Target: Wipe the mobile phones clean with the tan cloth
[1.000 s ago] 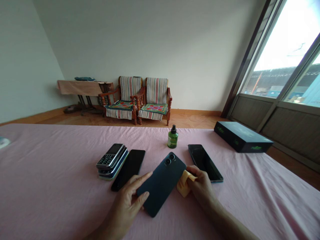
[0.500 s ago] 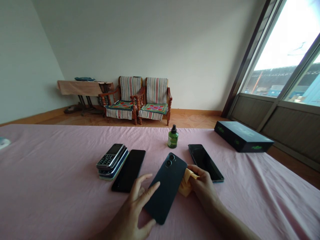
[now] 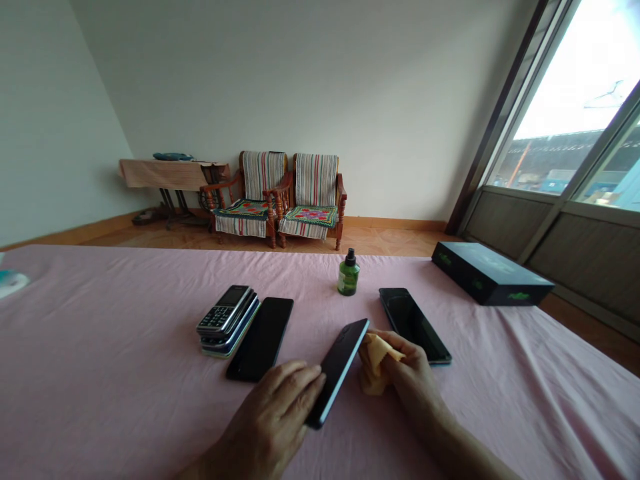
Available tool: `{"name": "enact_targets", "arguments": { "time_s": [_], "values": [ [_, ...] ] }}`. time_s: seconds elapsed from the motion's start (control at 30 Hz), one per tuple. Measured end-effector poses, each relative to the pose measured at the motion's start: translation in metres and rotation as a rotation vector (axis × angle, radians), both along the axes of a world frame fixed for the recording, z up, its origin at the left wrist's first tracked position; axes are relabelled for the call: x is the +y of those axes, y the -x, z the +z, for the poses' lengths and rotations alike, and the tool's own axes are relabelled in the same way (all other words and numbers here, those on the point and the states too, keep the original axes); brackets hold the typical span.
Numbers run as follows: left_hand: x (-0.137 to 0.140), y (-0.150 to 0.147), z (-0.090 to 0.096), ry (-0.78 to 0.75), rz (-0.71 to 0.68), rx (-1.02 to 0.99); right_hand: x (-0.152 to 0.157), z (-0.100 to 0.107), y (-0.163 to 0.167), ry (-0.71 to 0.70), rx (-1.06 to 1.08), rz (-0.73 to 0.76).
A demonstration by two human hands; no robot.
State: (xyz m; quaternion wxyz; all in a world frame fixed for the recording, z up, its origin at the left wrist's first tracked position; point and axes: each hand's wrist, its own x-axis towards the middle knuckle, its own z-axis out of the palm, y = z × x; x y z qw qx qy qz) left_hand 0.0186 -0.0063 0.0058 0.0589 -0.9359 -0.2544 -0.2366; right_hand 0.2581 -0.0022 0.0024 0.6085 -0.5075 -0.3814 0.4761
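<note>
A dark smartphone [image 3: 339, 373] is tilted up on its edge in front of me, its back seen at a slant. My left hand [image 3: 280, 410] is closed around its lower left side. In my right hand [image 3: 407, 370] is a crumpled yellow cloth [image 3: 376, 360], pinched beside the phone's upper right edge. To the left, a black phone [image 3: 263, 339] lies flat, next to a stack of phones topped by a keypad phone [image 3: 226, 310]. Another dark phone [image 3: 414, 325] lies just beyond my right hand.
A green spray bottle [image 3: 349, 273] with a black top stands behind the phones. At the back right sits a black box [image 3: 493, 273]. A pink cloth [image 3: 125, 373] covers the surface. Two wooden armchairs [image 3: 313, 193] and a small covered table [image 3: 165, 175] stand by the wall.
The phone has turned from showing its broad back to standing nearly edge-on. My left hand's fingers have closed from a spread grip. The cloth stays in my right hand.
</note>
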Motion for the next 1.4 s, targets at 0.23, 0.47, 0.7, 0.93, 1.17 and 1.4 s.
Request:
{"name": "enact_targets", "arguments": {
  "time_s": [0.23,0.47,0.7,0.93,1.17,1.4],
  "values": [
    [-0.005,-0.001,0.010,-0.245,-0.029,0.054,-0.001,-0.005,0.010,-0.160,-0.250,0.043],
    [-0.005,0.006,0.002,-0.170,0.058,-0.164,-0.001,-0.005,0.001,-0.266,-0.358,-0.122],
    [-0.003,0.005,-0.005,0.006,-0.055,-0.409,0.000,0.003,-0.006,-0.398,-0.571,-0.293],
    [-0.009,0.000,0.000,0.047,-0.060,-0.367,0.004,-0.001,-0.015,-0.481,-0.825,-0.308],
    [-0.012,0.002,0.004,0.080,-0.109,-0.372,0.005,0.001,-0.017,-0.508,-0.928,-0.354],
    [-0.010,0.003,0.000,0.153,-0.091,-0.367,0.005,-0.004,-0.010,-0.552,-0.959,-0.277]
  ]
}}
